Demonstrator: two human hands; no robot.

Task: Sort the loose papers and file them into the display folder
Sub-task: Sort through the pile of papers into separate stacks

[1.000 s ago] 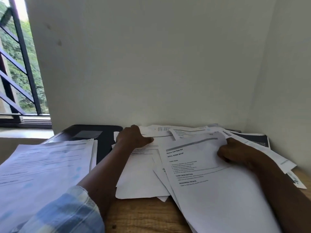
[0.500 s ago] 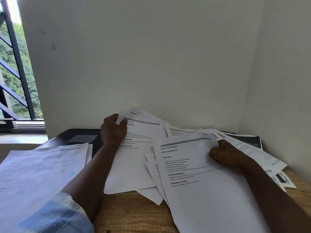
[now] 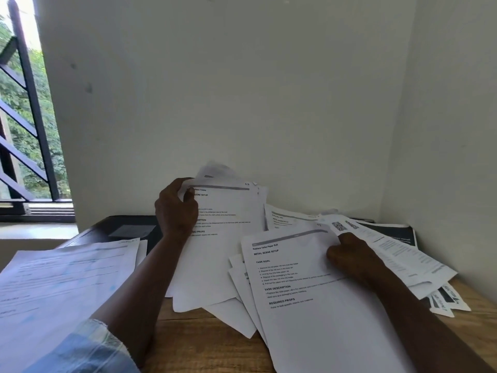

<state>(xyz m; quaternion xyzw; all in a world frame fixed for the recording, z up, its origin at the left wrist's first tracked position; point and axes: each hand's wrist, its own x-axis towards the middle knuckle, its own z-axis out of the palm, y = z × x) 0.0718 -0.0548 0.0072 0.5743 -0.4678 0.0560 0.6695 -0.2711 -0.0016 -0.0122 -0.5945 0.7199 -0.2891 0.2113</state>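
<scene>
**One page up, a loose heap beneath**

Nearest, a checked sleeve and bare wooden counter lie left of the Replace Toilet Paper Roll sheet, which tops a fanned heap. The right hand sits at that sheet's right edge. Its grip is curled onto the paper; the fingers are hidden, so I judge it clamped rather than see it. Well left of the sheet lies a stack of printed pages. Behind and left of the sheet, the left hand has its grip clamped on the top corner of a lifted page, which is tilted up with its lower edge on the heap.

Pinched at one corner, that page could buckle or crease. Its lower edge overlaps other sheets and could drag them askew or off the counter.

Farther left of the sheet, a dark cover, probably the display folder, is partly buried under the stack and would need freeing. Behind and right of the sheet, a QR-code slip overlaps a dark booklet. The wall corner hems the heap in.
</scene>
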